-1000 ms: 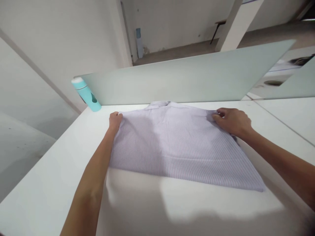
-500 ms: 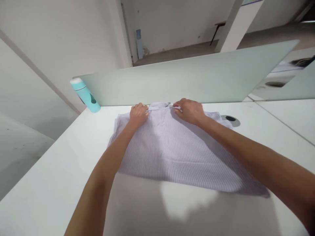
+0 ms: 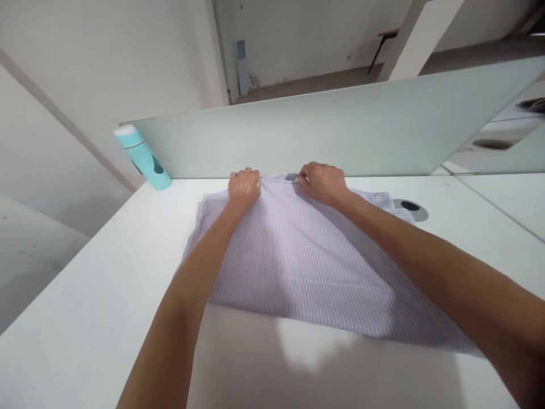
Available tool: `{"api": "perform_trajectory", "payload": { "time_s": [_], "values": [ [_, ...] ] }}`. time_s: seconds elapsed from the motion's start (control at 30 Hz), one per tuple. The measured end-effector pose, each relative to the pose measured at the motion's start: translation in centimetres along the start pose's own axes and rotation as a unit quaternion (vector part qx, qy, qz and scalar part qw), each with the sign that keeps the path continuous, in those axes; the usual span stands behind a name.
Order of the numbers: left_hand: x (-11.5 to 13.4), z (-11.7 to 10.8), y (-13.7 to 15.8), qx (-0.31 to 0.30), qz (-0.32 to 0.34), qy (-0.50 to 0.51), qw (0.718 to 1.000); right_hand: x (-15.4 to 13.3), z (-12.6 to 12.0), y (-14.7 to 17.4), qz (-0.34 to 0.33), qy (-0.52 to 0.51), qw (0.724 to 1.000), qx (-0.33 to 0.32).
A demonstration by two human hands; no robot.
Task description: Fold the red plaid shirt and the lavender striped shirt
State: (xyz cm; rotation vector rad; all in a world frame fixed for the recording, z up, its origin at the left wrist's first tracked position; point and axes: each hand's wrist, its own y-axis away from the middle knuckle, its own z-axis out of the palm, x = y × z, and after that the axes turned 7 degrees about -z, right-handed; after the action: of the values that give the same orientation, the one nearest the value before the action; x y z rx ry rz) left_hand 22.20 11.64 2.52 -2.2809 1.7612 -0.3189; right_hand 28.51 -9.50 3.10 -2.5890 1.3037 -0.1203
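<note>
A striped shirt [image 3: 298, 261], pale lilac with thin darker lines, lies spread on the white table with its collar end at the far side. My left hand [image 3: 245, 188] is closed on the far edge of the cloth, left of the collar. On the collar's other side, my right hand [image 3: 323, 182] pinches the same edge between thumb and fingers. Slight creases run through the cloth from the right hand. My right forearm covers part of the shirt's right side.
The white table [image 3: 106, 272] has a frosted glass divider [image 3: 298, 133] along its far edge. A turquoise bottle [image 3: 149, 165] stands at the far left corner. A round cable hole [image 3: 411, 208] is in the tabletop beside the shirt's right sleeve.
Both hands have closed more firmly on the collar edge, and the cloth near them looks pulled up and more creased. The view has shifted slightly.
</note>
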Motion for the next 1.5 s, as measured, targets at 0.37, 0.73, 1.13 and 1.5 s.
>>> {"api": "perform_trajectory", "payload": {
  "time_s": [0.37,0.73,1.13,1.5],
  "values": [
    [0.2,1.7,0.1,-0.023,-0.043,0.03,0.998,1.1,0.8,0.9,0.021,0.027,0.999,-0.04],
    [-0.9,2.4,0.1,-0.049,-0.026,0.007,0.998,2.1,1.9,1.5,0.024,0.012,0.999,-0.047],
    [-0.7,2.1,-0.3,-0.014,-0.045,0.024,0.999,2.5,2.1,1.3,0.033,0.005,0.999,-0.022],
    [-7.3,-2.4,4.9,-0.035,-0.172,0.096,0.98,8.2,-0.7,8.1,0.063,-0.077,0.995,0.025]
  ]
}}
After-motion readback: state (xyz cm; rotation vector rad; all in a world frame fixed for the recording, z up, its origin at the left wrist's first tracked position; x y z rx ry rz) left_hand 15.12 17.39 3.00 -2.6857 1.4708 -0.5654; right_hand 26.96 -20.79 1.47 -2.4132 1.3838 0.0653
